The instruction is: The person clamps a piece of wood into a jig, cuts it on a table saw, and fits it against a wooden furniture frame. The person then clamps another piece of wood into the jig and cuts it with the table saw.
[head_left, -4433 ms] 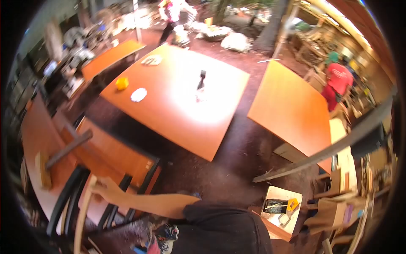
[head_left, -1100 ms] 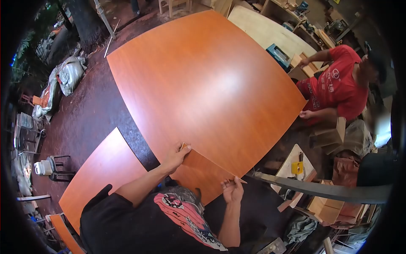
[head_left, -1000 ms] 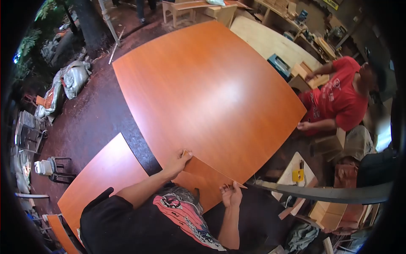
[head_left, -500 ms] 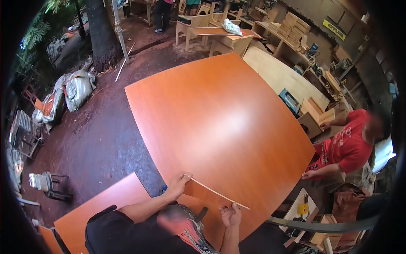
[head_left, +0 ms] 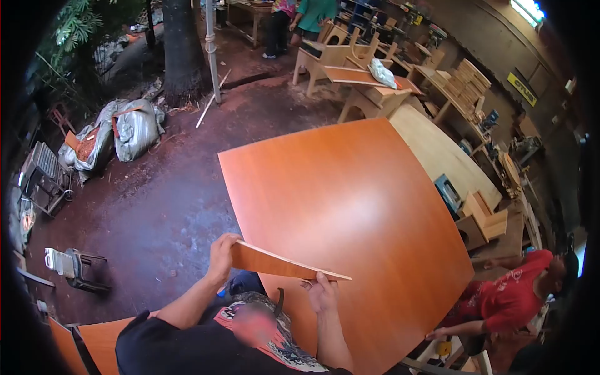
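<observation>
Left hand (head_left: 221,257): gripping the left end of one narrow orange-brown wooden board (head_left: 269,262).
Right hand (head_left: 323,295): from here I see it pinching the board near its right end.
Glossy orange wooden panel (head_left: 375,256): one, stretching out beyond both hands.
Red-shirted person (head_left: 515,299): one, right of both hands.
Stuffed pale plastic sacks (head_left: 133,136): two, well beyond the left hand.

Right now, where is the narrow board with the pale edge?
In the head view, the narrow board is at lower middle, between the left hand and right hand, seen against the large orange panel.
</observation>
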A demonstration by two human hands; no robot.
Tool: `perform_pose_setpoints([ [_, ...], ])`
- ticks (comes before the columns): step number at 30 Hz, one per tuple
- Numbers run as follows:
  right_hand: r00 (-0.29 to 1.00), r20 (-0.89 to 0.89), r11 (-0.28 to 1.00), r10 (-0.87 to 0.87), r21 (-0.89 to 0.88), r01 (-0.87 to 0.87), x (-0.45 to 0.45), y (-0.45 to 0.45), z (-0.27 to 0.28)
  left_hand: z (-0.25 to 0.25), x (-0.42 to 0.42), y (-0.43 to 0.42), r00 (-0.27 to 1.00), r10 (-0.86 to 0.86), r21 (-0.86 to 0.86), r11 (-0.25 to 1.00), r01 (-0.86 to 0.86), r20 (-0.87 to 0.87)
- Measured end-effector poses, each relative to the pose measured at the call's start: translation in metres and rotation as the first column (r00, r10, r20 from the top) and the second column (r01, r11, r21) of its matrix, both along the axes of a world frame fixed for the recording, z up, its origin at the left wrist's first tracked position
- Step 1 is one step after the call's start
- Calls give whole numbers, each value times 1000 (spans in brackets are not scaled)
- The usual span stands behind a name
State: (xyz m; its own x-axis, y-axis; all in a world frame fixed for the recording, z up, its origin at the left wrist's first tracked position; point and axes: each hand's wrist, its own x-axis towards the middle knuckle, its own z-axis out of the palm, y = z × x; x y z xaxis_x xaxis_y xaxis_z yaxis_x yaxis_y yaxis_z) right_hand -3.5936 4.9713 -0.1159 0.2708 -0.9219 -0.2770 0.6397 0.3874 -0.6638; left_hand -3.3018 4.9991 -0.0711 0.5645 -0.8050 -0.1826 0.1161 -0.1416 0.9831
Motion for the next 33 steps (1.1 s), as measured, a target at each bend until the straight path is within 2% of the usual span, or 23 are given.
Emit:
perform_pose_setpoints([
  [1, 999, 7, 999, 45, -6, -44, 18, -14, 1, 3, 14, 2, 996, 89, -44, 995, -89, 0],
  [4, 985, 7, 985, 170, -21, -170, 87, -55, 8, -2, 81, -4, 979, 182, -37, 982, -186, -94],
  [7, 966, 15, 965, 259, -34, -259, 175, -102, 14, 0, 154, -32, 937, 339, -101, 933, -347, -89],
  [10, 952, 16, 952, 304, -25, -304, 271, -162, -1, -41, 256, -73, 944, 320, -179, 927, -331, -84],
  [11, 952, 34, 952, 305, -32, -304, 309, -188, -5, -36, 283, -94, 936, 331, -180, 920, -348, -117],
  [14, 946, 62, 947, 318, 17, -320, 388, -236, -13, -14, 363, -148, 934, 294, -118, 940, -321, -203],
  [15, 941, 78, 943, 329, 28, -332, 411, -257, -14, -3, 385, -164, 929, 271, -160, 935, -317, -254],
  [17, 912, 136, 918, 386, 43, -395, 462, -300, -4, 12, 425, -198, 939, 288, -178, 930, -321, -190],
  [19, 877, 216, 897, 430, 7, -442, 497, -342, -23, 6, 466, -220, 959, 277, -166, 944, -283, -60],
  [20, 860, 243, 889, 448, -14, -458, 515, -361, -32, 9, 483, -236, 962, 253, -149, 952, -266, -101],
  [23, 869, 319, 907, 378, 61, -416, 567, -410, -36, 10, 520, -305, 961, 176, -112, 973, -204, -215],
  [26, 884, 312, 921, 349, 62, -385, 606, -465, -44, -4, 552, -384, 985, 105, -107, 987, -120, -139],
  [27, 903, 296, 935, 312, 74, -347, 616, -484, -47, -3, 564, -413, 996, 69, -83, 994, -73, -57],
  [30, 918, 331, 956, 218, 114, -269, 641, -559, -79, -1, 603, -502, 1000, -26, 41, 999, 26, -1],
  [32, 943, 264, 966, 204, 100, -237, 675, -619, -58, -7, 637, -557, 999, -42, 45, 998, 42, 6],
  [33, 950, 241, 960, 196, 148, -236, 697, -652, -42, -1, 656, -580, 999, -43, 72, 996, 44, -10],
])
